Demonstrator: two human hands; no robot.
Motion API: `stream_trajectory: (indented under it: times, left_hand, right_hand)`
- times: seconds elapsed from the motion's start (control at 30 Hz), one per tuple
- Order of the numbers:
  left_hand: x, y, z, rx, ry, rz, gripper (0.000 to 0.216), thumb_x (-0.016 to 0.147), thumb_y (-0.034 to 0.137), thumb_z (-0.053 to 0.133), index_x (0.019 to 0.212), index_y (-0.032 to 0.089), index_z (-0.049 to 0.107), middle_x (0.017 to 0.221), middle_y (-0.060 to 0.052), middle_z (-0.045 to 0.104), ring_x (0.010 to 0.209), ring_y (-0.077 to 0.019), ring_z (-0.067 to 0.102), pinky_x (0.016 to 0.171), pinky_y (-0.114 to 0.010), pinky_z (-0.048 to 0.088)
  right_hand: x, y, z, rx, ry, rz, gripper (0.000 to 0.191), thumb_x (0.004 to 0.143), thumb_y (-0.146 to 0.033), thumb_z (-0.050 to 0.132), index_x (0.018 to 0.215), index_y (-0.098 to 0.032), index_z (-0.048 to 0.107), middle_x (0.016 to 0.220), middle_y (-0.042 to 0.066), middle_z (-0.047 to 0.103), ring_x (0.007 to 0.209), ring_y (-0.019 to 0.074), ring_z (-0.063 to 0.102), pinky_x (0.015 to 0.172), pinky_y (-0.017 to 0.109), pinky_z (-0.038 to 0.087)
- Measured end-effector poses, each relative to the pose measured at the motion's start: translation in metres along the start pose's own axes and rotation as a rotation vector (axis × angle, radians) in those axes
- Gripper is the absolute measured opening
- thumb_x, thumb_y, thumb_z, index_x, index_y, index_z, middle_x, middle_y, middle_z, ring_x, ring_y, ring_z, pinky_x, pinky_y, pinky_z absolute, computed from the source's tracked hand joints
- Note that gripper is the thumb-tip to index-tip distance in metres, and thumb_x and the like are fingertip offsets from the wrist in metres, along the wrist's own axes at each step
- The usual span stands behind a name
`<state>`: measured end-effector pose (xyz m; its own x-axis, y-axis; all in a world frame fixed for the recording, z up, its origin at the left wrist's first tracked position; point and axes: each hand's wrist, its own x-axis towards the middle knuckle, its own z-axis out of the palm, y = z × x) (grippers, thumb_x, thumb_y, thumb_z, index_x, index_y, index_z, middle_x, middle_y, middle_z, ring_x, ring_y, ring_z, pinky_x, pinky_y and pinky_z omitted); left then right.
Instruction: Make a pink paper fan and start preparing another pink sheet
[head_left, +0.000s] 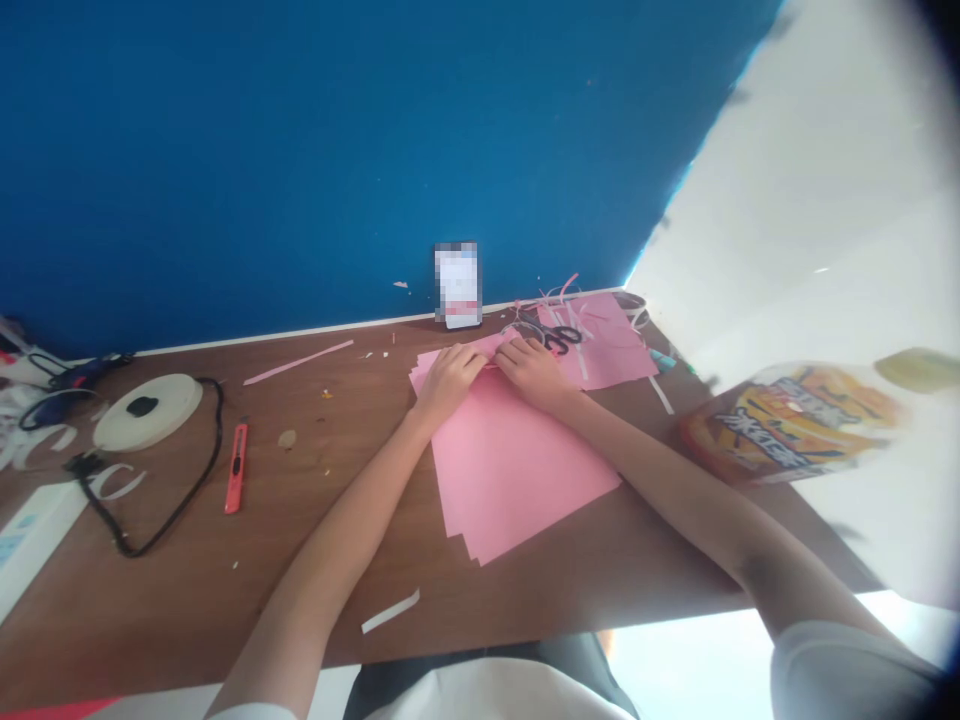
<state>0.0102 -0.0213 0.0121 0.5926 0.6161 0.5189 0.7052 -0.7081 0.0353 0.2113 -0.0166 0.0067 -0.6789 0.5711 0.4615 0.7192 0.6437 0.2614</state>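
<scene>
A stack of pink paper sheets (510,460) lies on the brown table (315,560) in front of me. My left hand (448,378) and my right hand (534,370) both rest on the far edge of the top sheet, fingers curled and pressed onto a fold of the paper. The two hands sit close together, almost touching. Black-handled scissors (559,336) lie just beyond my right hand on another pink sheet (607,350) with loose paper strips.
An orange utility knife (236,467) lies to the left, beside a round white device (148,410) with a black cable (172,510). A small card (457,285) leans on the blue wall. A colourful snack bag (795,420) sits at the table's right end. Paper scraps are scattered about.
</scene>
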Motion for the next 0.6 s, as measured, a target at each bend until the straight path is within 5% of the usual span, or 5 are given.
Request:
stream_trajectory:
  times: [0.6]
  left_hand:
    - [-0.004,0.0006,0.0016,-0.038,-0.03,-0.075,0.032,0.087,0.002,0.034,0.105,0.015,0.058,0.104,-0.011,0.059,0.1,-0.0228,0.05,0.087,-0.037,0.045]
  right_hand:
    - [-0.0028,0.0039,0.0015,0.014,0.027,0.022,0.029,0.094,-0.015,0.036,0.1,-0.016,0.064,0.103,0.012,0.06,0.095,0.0252,0.044,0.08,0.037,0.028]
